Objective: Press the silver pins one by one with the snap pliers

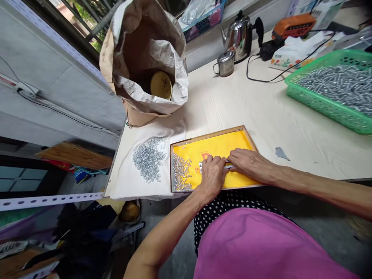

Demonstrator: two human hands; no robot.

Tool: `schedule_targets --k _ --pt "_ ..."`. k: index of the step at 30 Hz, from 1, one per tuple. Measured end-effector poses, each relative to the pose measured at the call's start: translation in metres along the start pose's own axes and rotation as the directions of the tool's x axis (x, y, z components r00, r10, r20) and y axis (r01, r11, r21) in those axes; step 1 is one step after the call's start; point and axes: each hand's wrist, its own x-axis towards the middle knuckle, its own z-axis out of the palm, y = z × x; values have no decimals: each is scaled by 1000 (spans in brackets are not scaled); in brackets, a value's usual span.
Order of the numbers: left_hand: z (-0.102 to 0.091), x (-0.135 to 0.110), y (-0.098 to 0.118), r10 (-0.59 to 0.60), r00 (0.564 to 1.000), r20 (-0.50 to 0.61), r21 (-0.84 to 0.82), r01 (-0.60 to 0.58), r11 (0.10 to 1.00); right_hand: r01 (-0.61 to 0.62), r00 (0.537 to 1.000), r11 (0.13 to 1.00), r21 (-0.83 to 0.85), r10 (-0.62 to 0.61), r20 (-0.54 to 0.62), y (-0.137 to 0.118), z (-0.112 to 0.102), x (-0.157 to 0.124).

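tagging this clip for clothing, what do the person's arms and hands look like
The left hand and right hand are bare: no gloves, rings or watch visible. No sleeves are in view. A magenta garment and black polka-dot fabric cover the body.

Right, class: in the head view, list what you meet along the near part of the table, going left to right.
Loose pile of pins → pins inside the tray → left hand → right hand → grey scrap → green basket.

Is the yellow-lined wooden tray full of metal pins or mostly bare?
Mostly bare: small metal pins cluster at the left end of the yellow-lined wooden tray; elsewhere yellow lining shows.
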Motion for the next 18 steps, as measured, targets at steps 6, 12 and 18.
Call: schedule_targets --k 6,12,18 --pt "6 0 1 27 1000 10 56 -27 998 -90 994 992 91 95 -47 -5 8 -3" --pt "23 1 -3 86 994 -72 54 -83 995 -75 996 984 159 81 -27 -1 8 -9" --pt "24 -2 -2 123 986 -116 55 -117 992 -88 995 973 211 95 -24 1 10 -14"
